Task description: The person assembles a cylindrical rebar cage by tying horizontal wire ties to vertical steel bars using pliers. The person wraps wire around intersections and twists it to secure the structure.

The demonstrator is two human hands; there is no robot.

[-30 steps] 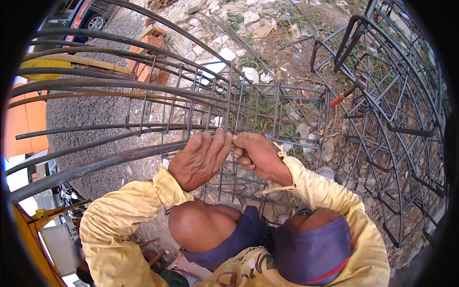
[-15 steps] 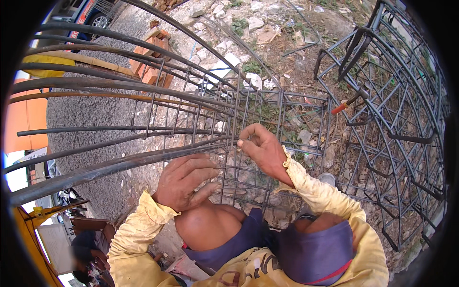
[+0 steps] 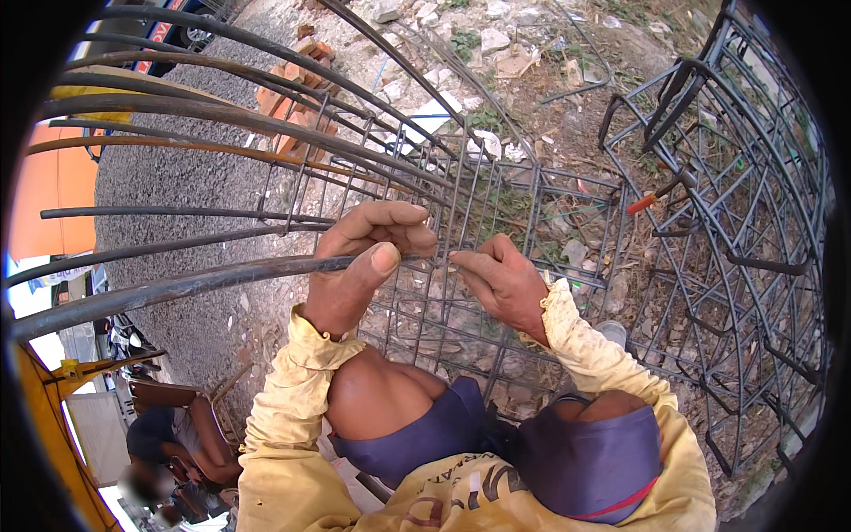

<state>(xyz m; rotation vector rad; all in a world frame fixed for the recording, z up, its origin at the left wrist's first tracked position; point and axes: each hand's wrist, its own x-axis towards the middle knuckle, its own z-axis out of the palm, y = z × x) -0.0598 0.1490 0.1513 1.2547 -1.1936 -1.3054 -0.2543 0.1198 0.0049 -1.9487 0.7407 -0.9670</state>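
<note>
My left hand is curled around a thick dark steel reinforcing bar that runs in from the left, the bar lying between the thumb and the bent fingers. Just to its right, my right hand is closed in a pinch, thumb and index finger pressed together beside a joint of the rebar cage. Whatever those fingertips hold is too small to make out. Thin square stirrups cross the long bars of this cage in front of my knees.
Several long bars fan out to the left. Another cage of bent stirrups stands at the right, with an orange-handled tool on it. Behind lie bricks and rubble. A person sits at lower left.
My left hand has moved up from below the bar, turned, and closed around it. My right hand has shifted slightly right and down, still pinching. The view has shifted a little.
</note>
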